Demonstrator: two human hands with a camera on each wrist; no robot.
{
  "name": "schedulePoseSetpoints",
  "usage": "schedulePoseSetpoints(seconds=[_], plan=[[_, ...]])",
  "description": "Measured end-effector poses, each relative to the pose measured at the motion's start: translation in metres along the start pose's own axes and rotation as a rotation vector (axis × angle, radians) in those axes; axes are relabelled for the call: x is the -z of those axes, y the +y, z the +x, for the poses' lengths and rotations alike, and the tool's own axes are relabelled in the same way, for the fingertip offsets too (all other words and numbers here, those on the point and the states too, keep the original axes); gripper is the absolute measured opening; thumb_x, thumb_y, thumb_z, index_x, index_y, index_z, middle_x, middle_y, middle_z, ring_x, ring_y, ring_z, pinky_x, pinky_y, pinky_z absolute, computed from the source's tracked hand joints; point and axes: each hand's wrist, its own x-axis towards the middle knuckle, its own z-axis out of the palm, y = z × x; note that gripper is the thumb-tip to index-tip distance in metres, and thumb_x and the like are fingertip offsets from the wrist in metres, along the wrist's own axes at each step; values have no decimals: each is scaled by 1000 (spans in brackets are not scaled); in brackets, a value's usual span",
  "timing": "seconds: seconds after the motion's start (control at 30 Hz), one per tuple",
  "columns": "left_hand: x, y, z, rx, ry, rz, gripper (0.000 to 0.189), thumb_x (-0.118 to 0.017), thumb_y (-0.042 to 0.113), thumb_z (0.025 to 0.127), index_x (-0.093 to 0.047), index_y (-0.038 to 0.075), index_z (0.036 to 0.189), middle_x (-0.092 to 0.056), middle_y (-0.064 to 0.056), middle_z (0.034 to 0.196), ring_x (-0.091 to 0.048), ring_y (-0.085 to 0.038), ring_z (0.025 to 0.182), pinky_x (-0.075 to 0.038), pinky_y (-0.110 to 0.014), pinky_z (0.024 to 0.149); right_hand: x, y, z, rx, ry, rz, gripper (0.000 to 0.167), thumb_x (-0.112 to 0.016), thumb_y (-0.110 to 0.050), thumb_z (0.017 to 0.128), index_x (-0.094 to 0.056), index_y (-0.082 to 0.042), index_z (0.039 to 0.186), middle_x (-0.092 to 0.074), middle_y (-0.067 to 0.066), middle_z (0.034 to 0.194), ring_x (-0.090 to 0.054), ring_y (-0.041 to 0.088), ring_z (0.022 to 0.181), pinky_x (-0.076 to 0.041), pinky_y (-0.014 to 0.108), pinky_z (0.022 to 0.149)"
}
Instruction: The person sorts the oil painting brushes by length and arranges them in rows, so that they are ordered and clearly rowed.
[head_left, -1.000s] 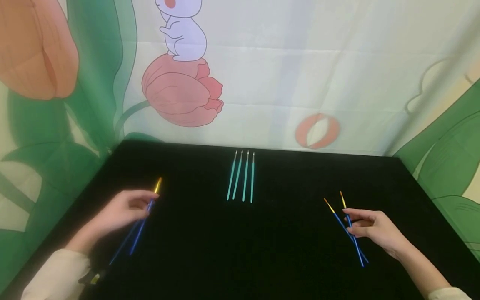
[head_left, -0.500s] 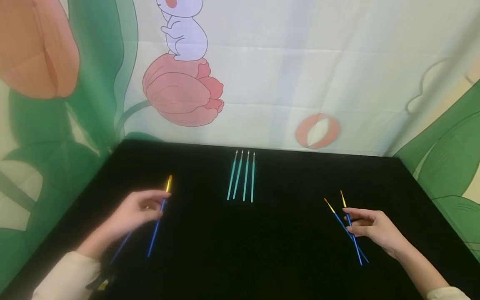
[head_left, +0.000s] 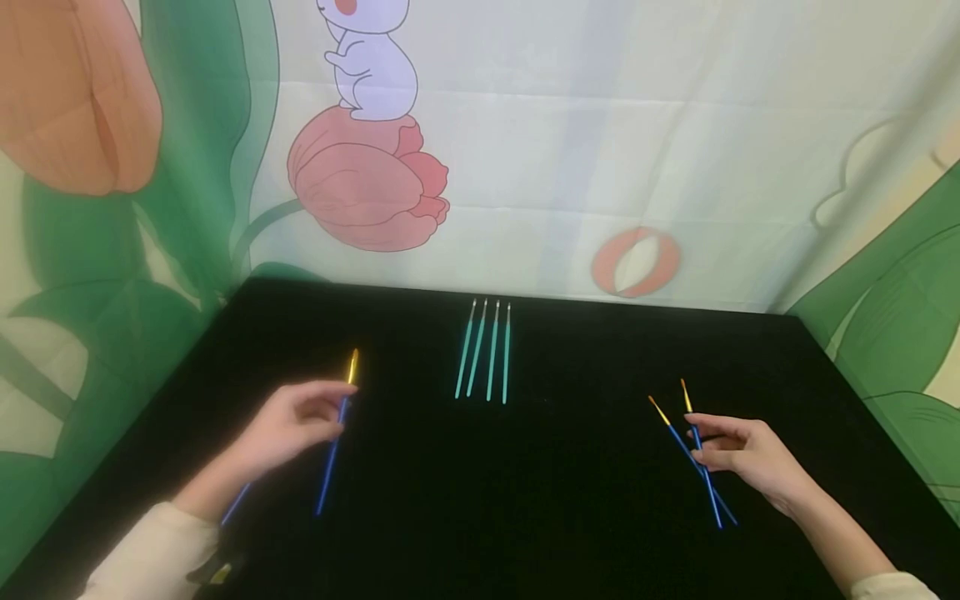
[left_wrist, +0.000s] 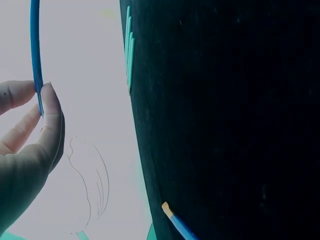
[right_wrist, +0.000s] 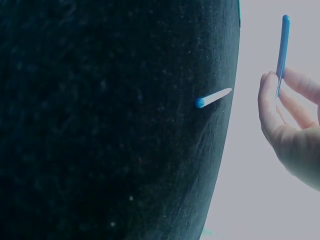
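Note:
My left hand [head_left: 300,421] pinches a blue paintbrush [head_left: 328,467] with a gold ferrule between thumb and fingers, bristles pointing up and away. In the left wrist view that brush [left_wrist: 35,45] shows against the pale backdrop. Partly hidden behind my left forearm, another blue paintbrush [head_left: 237,502] lies on the black table; its tip [left_wrist: 167,207] shows in the left wrist view. Over on the right, my right hand [head_left: 750,458] pinches a blue paintbrush [head_left: 712,496] the same way. A further blue paintbrush [head_left: 678,440] lies on the table, crossing behind it from the head view.
Several teal fine-tipped brushes [head_left: 492,358] lie side by side at the back middle of the black table [head_left: 555,500]. A cloth backdrop [head_left: 525,167] printed with tulips and a rabbit hangs along the table's far edge and both sides.
My left hand has moved right with its paintbrush, away from the blue one lying at the left. The right hand stays nearly still, its brush shifting only slightly.

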Motion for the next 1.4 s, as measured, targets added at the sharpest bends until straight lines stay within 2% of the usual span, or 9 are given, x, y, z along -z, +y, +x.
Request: schedulePoseSetpoints(seconds=[0.43, 0.7, 0.83, 1.0, 1.4], plan=[[-18, 5, 5, 3, -58, -68, 45, -65, -2, 75, -55, 2, 119, -60, -13, 99, -60, -28, 82, -54, -32, 69, 0, 1, -1, 0, 18, -3, 55, -60, -6, 85, -36, 13, 130, -44, 33, 118, -62, 18, 84, -54, 33, 71], [-26, 9, 8, 9, -61, -109, 44, -63, -4, 76, -55, 1, 118, -57, -22, 101, -61, -23, 78, -55, -34, 65, 1, 1, -2, 0, 26, -4, 55, -60, -6, 85, -36, 13, 130, -44, 33, 119, -61, 14, 84, -54, 32, 71], [-30, 13, 9, 29, -66, -122, 43, -63, -3, 76, -55, 4, 117, -56, -22, 103, -61, -25, 78, -55, -34, 64, 1, 1, -2, 4, 24, -4, 55, -60, -6, 85, -36, 14, 130, -44, 33, 119, -62, 15, 84, -54, 32, 71], [-36, 16, 11, 61, -101, -142, 43, -63, -2, 77, -54, 5, 119, -55, -19, 107, -60, -28, 82, -54, -35, 68, 2, 0, -2, 1, 20, 0, 56, -60, -7, 84, -35, 13, 131, -44, 34, 119, -62, 18, 85, -54, 34, 72], [-47, 17, 15, 45, -135, -155, 44, -62, -3, 78, -53, 4, 120, -55, -21, 107, -60, -23, 79, -54, -35, 67, 1, 0, -2, -3, 19, 1, 56, -60, -7, 85, -35, 13, 131, -44, 34, 120, -62, 17, 84, -54, 35, 72]])
